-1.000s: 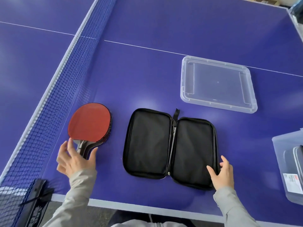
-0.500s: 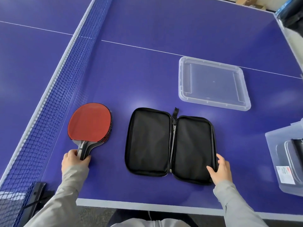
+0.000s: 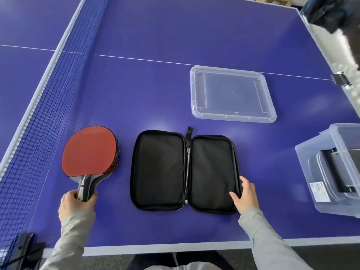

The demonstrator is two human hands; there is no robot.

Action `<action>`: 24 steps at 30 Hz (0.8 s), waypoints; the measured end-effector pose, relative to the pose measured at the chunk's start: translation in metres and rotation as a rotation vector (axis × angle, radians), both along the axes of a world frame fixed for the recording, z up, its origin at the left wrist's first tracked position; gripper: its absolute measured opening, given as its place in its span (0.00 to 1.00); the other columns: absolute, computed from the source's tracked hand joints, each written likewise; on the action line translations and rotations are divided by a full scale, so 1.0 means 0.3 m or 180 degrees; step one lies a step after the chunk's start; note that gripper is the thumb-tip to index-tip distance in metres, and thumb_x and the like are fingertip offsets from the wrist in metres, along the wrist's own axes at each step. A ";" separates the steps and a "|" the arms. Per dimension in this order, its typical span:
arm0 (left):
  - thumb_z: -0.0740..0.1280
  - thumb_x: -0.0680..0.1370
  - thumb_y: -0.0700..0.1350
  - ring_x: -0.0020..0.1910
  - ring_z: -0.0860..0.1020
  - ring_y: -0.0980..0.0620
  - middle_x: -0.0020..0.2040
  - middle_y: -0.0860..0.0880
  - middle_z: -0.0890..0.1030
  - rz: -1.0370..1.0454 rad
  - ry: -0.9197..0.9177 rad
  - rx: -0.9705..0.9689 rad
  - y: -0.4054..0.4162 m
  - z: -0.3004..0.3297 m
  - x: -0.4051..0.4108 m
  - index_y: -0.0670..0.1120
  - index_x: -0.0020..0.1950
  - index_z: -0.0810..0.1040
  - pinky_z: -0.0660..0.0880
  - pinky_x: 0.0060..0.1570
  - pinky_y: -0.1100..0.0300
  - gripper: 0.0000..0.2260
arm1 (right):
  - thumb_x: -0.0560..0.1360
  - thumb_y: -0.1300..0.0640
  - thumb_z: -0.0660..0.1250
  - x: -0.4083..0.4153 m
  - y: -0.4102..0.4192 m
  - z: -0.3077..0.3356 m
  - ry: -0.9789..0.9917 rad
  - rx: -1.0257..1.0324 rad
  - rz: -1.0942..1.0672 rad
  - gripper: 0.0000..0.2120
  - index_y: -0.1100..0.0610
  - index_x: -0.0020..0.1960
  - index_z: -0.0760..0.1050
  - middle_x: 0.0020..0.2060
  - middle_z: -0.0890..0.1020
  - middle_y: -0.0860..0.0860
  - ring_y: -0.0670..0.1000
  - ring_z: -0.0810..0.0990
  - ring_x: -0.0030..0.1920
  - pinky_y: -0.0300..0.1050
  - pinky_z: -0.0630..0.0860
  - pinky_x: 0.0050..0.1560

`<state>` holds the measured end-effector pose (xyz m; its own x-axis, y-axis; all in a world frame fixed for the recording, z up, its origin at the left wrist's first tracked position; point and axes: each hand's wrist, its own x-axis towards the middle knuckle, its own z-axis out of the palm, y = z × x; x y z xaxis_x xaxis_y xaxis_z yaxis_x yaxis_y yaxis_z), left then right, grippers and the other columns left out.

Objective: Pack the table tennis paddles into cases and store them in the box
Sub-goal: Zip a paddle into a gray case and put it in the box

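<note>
Two stacked paddles [image 3: 89,151], red rubber on top, lie on the blue table beside the net. My left hand [image 3: 75,204] grips their handles from below. A black zip case [image 3: 185,172] lies spread open flat in front of me, both halves empty. My right hand [image 3: 245,193] rests on the case's right edge, thumb on the lining and fingers against the rim. At the right edge stands a clear storage box [image 3: 331,172] with a dark case inside it.
The box's clear lid [image 3: 231,94] lies upside down behind the case. The net [image 3: 44,106] runs along the left, its clamp [image 3: 25,246] at the table's near corner. The table's near edge [image 3: 175,248] is close to my body.
My left hand closed round the paddle handles, having hovered open over them a second ago. The right hand stayed at the case's right edge. My head shifted, bringing the box further into view.
</note>
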<state>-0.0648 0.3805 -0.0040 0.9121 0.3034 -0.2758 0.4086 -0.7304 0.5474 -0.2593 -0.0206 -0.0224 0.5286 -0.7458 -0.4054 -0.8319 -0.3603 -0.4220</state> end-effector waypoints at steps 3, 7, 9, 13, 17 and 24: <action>0.72 0.70 0.47 0.26 0.72 0.40 0.27 0.42 0.74 -0.0001 -0.0032 -0.0060 -0.108 0.039 -0.056 0.43 0.29 0.70 0.71 0.28 0.55 0.15 | 0.75 0.60 0.68 -0.008 -0.012 0.001 -0.0058 0.0053 0.0076 0.31 0.55 0.73 0.59 0.66 0.67 0.55 0.55 0.70 0.66 0.50 0.71 0.61; 0.72 0.70 0.48 0.31 0.73 0.43 0.33 0.44 0.74 -0.0159 -0.0079 -0.0282 -0.322 0.062 -0.154 0.44 0.32 0.71 0.71 0.32 0.53 0.13 | 0.75 0.60 0.68 -0.025 -0.029 0.000 -0.0135 0.0140 0.0174 0.31 0.55 0.73 0.59 0.65 0.67 0.55 0.55 0.71 0.65 0.48 0.73 0.60; 0.72 0.70 0.48 0.37 0.75 0.43 0.39 0.45 0.76 -0.0191 -0.0013 -0.0437 -0.449 0.065 -0.210 0.44 0.38 0.73 0.74 0.40 0.50 0.11 | 0.75 0.60 0.67 -0.032 -0.039 0.000 -0.0155 0.0187 0.0253 0.30 0.55 0.73 0.59 0.65 0.67 0.55 0.55 0.72 0.63 0.48 0.73 0.59; 0.73 0.69 0.48 0.45 0.77 0.45 0.46 0.46 0.76 -0.0242 0.0123 -0.0691 -0.699 0.059 -0.319 0.43 0.46 0.76 0.75 0.50 0.50 0.12 | 0.75 0.59 0.68 -0.037 -0.066 -0.005 -0.0201 0.0256 0.0407 0.30 0.57 0.73 0.59 0.64 0.67 0.54 0.54 0.74 0.61 0.46 0.74 0.57; 0.73 0.70 0.48 0.47 0.76 0.47 0.46 0.51 0.75 -0.0223 0.0218 -0.0850 -0.882 0.038 -0.432 0.45 0.47 0.75 0.75 0.52 0.50 0.12 | 0.75 0.59 0.68 -0.040 -0.084 -0.017 -0.0295 0.0299 0.0480 0.30 0.57 0.73 0.59 0.62 0.68 0.54 0.53 0.74 0.59 0.45 0.74 0.56; 0.73 0.70 0.47 0.53 0.74 0.46 0.50 0.48 0.75 -0.0306 0.0300 -0.0626 -1.028 -0.038 -0.533 0.43 0.51 0.75 0.69 0.51 0.56 0.14 | 0.75 0.59 0.68 -0.050 -0.092 -0.039 -0.0494 0.0401 0.0478 0.30 0.56 0.73 0.60 0.62 0.68 0.53 0.53 0.74 0.60 0.42 0.75 0.53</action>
